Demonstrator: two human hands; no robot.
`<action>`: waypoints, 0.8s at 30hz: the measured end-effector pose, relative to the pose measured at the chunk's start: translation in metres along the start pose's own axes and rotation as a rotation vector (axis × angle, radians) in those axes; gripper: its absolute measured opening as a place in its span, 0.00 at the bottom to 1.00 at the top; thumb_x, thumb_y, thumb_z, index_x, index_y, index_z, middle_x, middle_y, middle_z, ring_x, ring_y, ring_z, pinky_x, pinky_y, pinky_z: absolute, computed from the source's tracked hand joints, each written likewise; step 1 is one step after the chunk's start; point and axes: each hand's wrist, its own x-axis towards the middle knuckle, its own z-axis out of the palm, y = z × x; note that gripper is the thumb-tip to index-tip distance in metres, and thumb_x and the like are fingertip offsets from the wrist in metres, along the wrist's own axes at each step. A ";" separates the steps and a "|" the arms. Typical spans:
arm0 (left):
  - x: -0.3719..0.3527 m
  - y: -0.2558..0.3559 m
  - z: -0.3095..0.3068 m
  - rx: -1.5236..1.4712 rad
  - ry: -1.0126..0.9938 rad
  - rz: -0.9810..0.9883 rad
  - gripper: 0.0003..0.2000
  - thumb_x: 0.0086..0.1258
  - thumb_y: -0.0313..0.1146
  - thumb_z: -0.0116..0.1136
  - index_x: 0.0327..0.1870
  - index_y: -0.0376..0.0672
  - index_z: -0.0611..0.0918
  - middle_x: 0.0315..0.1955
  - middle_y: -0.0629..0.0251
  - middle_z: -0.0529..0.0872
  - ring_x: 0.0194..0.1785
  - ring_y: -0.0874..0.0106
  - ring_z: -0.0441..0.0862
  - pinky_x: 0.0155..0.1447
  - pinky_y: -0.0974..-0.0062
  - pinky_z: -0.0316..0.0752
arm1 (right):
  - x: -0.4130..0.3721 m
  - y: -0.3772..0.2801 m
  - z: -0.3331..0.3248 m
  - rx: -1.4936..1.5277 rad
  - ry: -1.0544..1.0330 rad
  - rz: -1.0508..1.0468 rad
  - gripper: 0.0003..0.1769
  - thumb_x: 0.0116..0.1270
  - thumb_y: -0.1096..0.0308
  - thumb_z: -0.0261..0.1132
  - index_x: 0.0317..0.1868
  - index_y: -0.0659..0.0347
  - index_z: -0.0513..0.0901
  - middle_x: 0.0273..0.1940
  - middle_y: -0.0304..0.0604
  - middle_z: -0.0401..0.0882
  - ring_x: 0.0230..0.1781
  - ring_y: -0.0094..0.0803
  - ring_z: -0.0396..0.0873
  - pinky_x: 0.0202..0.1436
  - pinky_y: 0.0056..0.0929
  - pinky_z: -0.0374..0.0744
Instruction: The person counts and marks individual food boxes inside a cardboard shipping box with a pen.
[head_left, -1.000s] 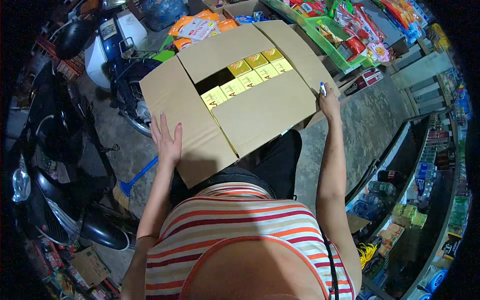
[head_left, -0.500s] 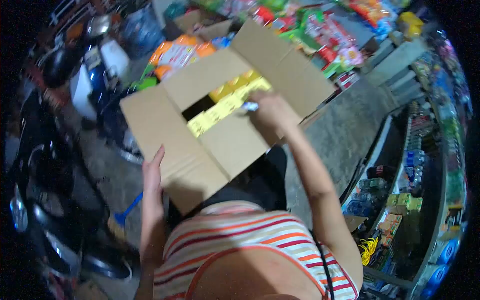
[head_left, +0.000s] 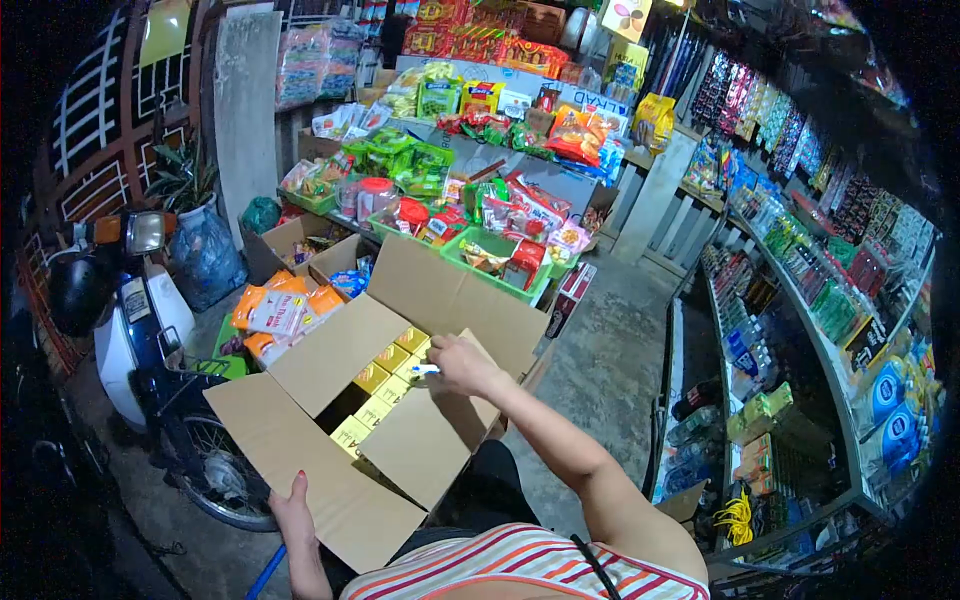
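Observation:
A large cardboard box (head_left: 315, 345) stands in front of me with its flaps spread. Inside are rows of small yellow-and-gold cartons (head_left: 372, 405), with a dark gap beside them at the left. My left hand (head_left: 293, 512) holds the edge of the near left flap, thumb on top and the other fingers hidden below. Over the box's right side, my right hand (head_left: 465, 366) is closed around a small white-and-blue object (head_left: 426, 370), probably a pen or cutter; most of it is covered. Its fingers are close above the cartons.
A parked motorbike (head_left: 150, 330) stands at the left. Orange packets (head_left: 285, 312) and a green basket (head_left: 495, 262) of packaged goods lie beyond the box. Shelves of bottles (head_left: 750, 345) line the right, beside the concrete floor (head_left: 610, 370).
The view has tilted up, showing more of the shop, so the box appears lower. My left hand stays at the flap; my right hand stays over the cartons with the small object.

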 end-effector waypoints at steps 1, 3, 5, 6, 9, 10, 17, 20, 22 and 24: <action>-0.001 -0.002 -0.002 -0.014 0.022 -0.041 0.27 0.66 0.23 0.58 0.67 0.30 0.65 0.62 0.54 0.73 0.62 0.65 0.73 0.67 0.70 0.64 | -0.006 0.001 -0.017 0.086 -0.005 0.045 0.09 0.61 0.64 0.61 0.39 0.59 0.81 0.40 0.48 0.75 0.43 0.51 0.77 0.45 0.46 0.77; -0.003 0.001 0.002 -0.036 0.033 -0.072 0.27 0.67 0.24 0.58 0.67 0.31 0.65 0.62 0.54 0.73 0.61 0.65 0.73 0.67 0.70 0.65 | -0.032 -0.015 -0.066 0.096 -0.018 0.131 0.10 0.61 0.64 0.61 0.39 0.60 0.80 0.40 0.50 0.76 0.43 0.52 0.77 0.46 0.47 0.77; -0.008 0.010 0.005 -0.108 0.038 -0.090 0.26 0.68 0.25 0.56 0.67 0.32 0.65 0.62 0.54 0.73 0.61 0.65 0.74 0.66 0.70 0.66 | -0.063 -0.011 -0.090 0.073 -0.049 0.260 0.11 0.62 0.63 0.61 0.40 0.61 0.79 0.41 0.52 0.77 0.44 0.53 0.78 0.46 0.48 0.77; -0.010 0.012 0.007 -0.117 0.031 -0.077 0.26 0.68 0.25 0.56 0.67 0.32 0.65 0.62 0.54 0.73 0.61 0.65 0.74 0.66 0.70 0.66 | -0.082 -0.010 -0.095 0.027 -0.060 0.302 0.12 0.63 0.62 0.61 0.41 0.61 0.79 0.41 0.53 0.78 0.45 0.53 0.78 0.46 0.48 0.77; -0.008 0.015 0.014 -0.265 0.002 -0.082 0.26 0.69 0.24 0.53 0.68 0.33 0.64 0.62 0.54 0.73 0.61 0.64 0.74 0.65 0.70 0.68 | -0.147 -0.015 -0.106 0.017 -0.080 0.450 0.14 0.65 0.58 0.61 0.41 0.61 0.79 0.42 0.54 0.80 0.44 0.53 0.79 0.47 0.48 0.78; -0.005 0.011 0.016 -0.261 -0.018 -0.039 0.24 0.69 0.26 0.52 0.66 0.34 0.66 0.58 0.56 0.76 0.58 0.65 0.76 0.62 0.70 0.70 | -0.167 -0.012 -0.098 0.020 -0.127 0.503 0.15 0.65 0.57 0.61 0.41 0.61 0.79 0.42 0.53 0.80 0.45 0.53 0.79 0.47 0.48 0.78; 0.008 0.000 0.013 -0.181 -0.130 0.041 0.20 0.71 0.23 0.48 0.63 0.33 0.67 0.56 0.53 0.77 0.57 0.65 0.77 0.61 0.70 0.71 | -0.245 -0.020 -0.003 0.136 -0.133 0.771 0.25 0.66 0.49 0.63 0.50 0.62 0.75 0.51 0.58 0.74 0.49 0.56 0.78 0.50 0.47 0.79; 0.012 -0.002 0.017 -0.123 -0.144 0.065 0.19 0.70 0.23 0.47 0.62 0.32 0.68 0.54 0.53 0.78 0.56 0.66 0.78 0.60 0.71 0.71 | -0.230 -0.046 0.007 0.072 -0.104 0.882 0.27 0.65 0.47 0.62 0.51 0.64 0.76 0.50 0.59 0.75 0.49 0.56 0.79 0.51 0.48 0.79; 0.010 -0.006 0.020 -0.170 -0.137 0.076 0.20 0.70 0.24 0.48 0.63 0.31 0.67 0.54 0.51 0.79 0.57 0.65 0.77 0.61 0.71 0.71 | -0.212 -0.070 0.002 -0.039 -0.166 0.950 0.31 0.66 0.44 0.59 0.53 0.66 0.77 0.49 0.61 0.79 0.48 0.54 0.81 0.52 0.47 0.79; 0.006 -0.002 0.020 -0.104 -0.096 0.067 0.21 0.71 0.25 0.49 0.64 0.30 0.66 0.56 0.50 0.78 0.58 0.63 0.77 0.62 0.69 0.70 | -0.191 -0.079 -0.001 -0.003 -0.325 0.911 0.34 0.66 0.41 0.57 0.53 0.68 0.77 0.47 0.63 0.81 0.47 0.54 0.82 0.52 0.47 0.79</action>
